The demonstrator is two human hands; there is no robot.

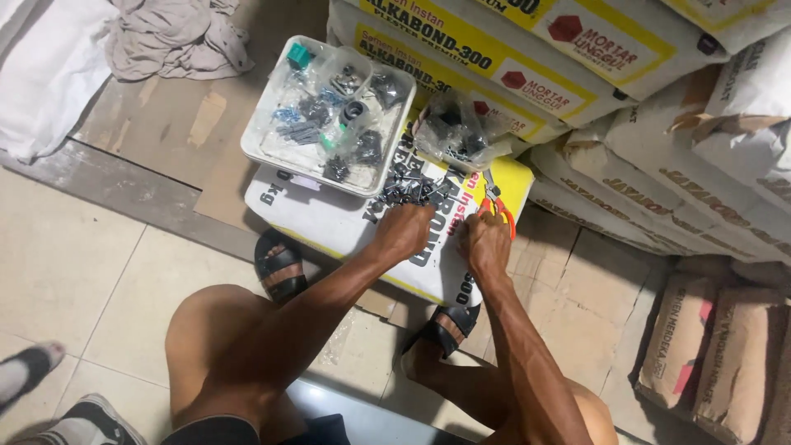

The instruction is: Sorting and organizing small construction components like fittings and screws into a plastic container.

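**Two hands sorting small dark parts on a cement sack**

A heap of small dark parts lies on a white and yellow sack, just ahead of both hands. The left hand rests palm down at the near edge of the heap, its fingers curled in among the pieces; whether it grips any piece cannot be told. The right hand lies just beside it, knuckles up, fingers bent onto the sack, and what it holds, if anything, is hidden. Orange-handled pliers lie touching the far side of the right hand. Beyond the pliers sits a clear bag of dark pieces. Beyond and left of the left hand stands a white tray filled with more small bags of parts. Below the hands, two black sandals rest on the tiled floor. More sacks are stacked to the right.
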